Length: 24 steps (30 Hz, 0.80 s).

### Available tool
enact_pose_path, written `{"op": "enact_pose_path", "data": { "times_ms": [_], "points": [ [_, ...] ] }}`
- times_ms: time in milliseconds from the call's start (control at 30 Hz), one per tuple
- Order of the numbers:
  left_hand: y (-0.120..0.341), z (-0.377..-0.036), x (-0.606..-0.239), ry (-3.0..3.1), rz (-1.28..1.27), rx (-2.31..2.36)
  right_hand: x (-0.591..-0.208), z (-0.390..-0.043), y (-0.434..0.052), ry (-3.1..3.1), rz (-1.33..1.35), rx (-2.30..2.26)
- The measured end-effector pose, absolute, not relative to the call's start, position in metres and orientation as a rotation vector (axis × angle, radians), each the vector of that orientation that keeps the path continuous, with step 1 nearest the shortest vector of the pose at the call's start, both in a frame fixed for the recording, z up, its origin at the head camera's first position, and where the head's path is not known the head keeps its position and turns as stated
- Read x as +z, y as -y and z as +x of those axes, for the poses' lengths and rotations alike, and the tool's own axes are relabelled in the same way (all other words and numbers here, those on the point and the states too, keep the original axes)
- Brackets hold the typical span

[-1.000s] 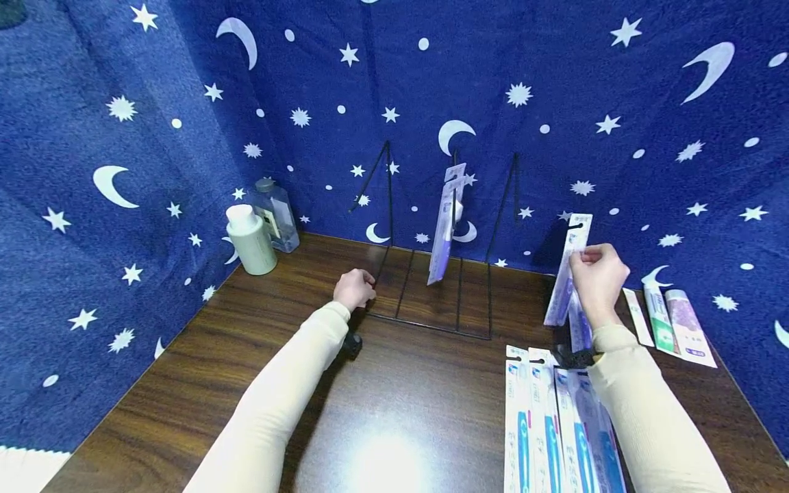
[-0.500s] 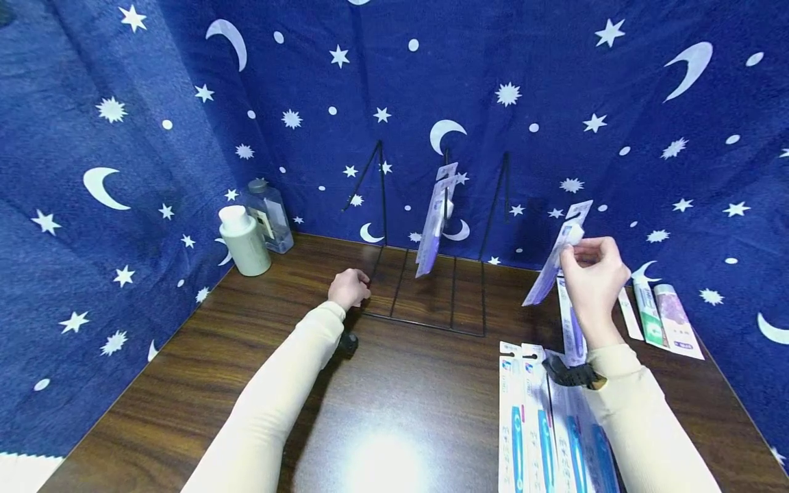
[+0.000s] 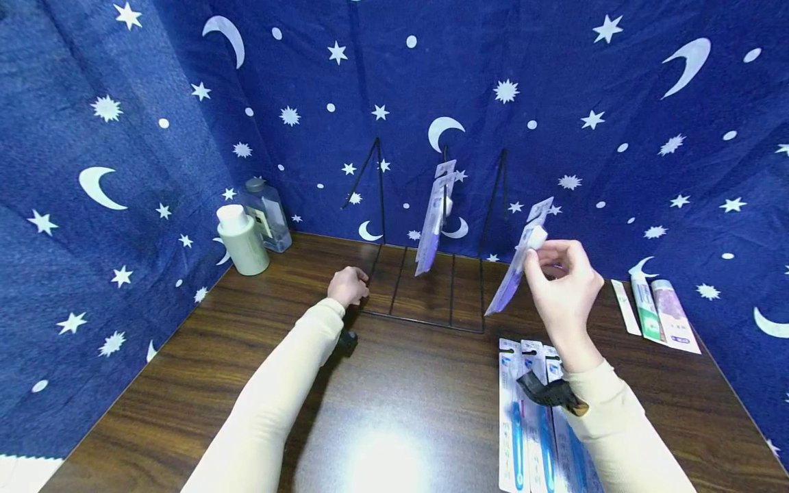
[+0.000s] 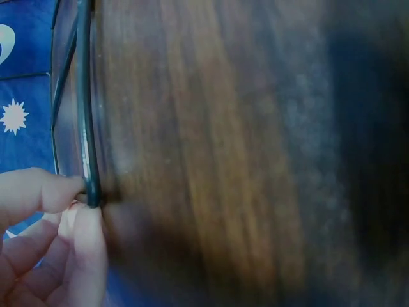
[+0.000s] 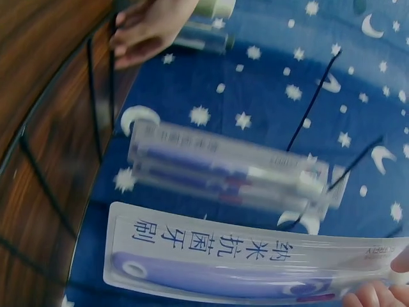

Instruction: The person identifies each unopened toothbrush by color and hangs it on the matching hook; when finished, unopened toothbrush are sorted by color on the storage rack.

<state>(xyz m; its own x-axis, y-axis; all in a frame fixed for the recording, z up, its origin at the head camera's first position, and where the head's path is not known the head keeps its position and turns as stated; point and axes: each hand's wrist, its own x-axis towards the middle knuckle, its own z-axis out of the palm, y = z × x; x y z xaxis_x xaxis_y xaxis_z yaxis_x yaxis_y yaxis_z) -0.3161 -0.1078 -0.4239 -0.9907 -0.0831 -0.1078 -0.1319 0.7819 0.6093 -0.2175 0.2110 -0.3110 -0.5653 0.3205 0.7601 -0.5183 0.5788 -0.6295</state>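
My right hand (image 3: 564, 291) pinches a packaged purple toothbrush (image 3: 514, 270), tilted, just right of a black wire display rack (image 3: 422, 322). In the right wrist view this toothbrush pack (image 5: 211, 252) lies across the bottom, fingertips at its right end. Two similar packaged purple toothbrushes (image 3: 431, 229) hang from the rack's middle hook; its left and right hooks carry nothing. At the front left corner of the rack base is my left hand (image 3: 348, 286). The left wrist view shows the left thumb and fingers (image 4: 89, 256) pinching the end of the black wire (image 4: 85, 115).
Several packaged blue toothbrushes (image 3: 510, 424) lie front right, partly under my right forearm. Toothpaste tubes (image 3: 676, 318) and a slim white strip (image 3: 626, 308) lie far right. A pale green bottle (image 3: 244, 246) and a clear bottle (image 3: 274, 216) stand back left. A star-patterned blue cloth (image 3: 308, 61) hangs behind.
My right hand has lifted the purple toothbrush pack off the right side and carried it left toward the rack. My left hand stays at the rack's corner. The head view has shifted slightly.
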Motion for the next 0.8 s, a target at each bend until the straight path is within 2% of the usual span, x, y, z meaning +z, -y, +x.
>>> {"op": "enact_pose_path", "data": {
  "times_ms": [467,800],
  "points": [
    [0.111,-0.320,-0.429,-2.862,-0.199,1.045,-0.316,-0.208,-0.146,1.854,0.409,1.182],
    [0.110,-0.320,-0.428,-2.869,-0.184,1.026,-0.321,-0.217,-0.124,1.860,0.489,1.124]
  ]
}}
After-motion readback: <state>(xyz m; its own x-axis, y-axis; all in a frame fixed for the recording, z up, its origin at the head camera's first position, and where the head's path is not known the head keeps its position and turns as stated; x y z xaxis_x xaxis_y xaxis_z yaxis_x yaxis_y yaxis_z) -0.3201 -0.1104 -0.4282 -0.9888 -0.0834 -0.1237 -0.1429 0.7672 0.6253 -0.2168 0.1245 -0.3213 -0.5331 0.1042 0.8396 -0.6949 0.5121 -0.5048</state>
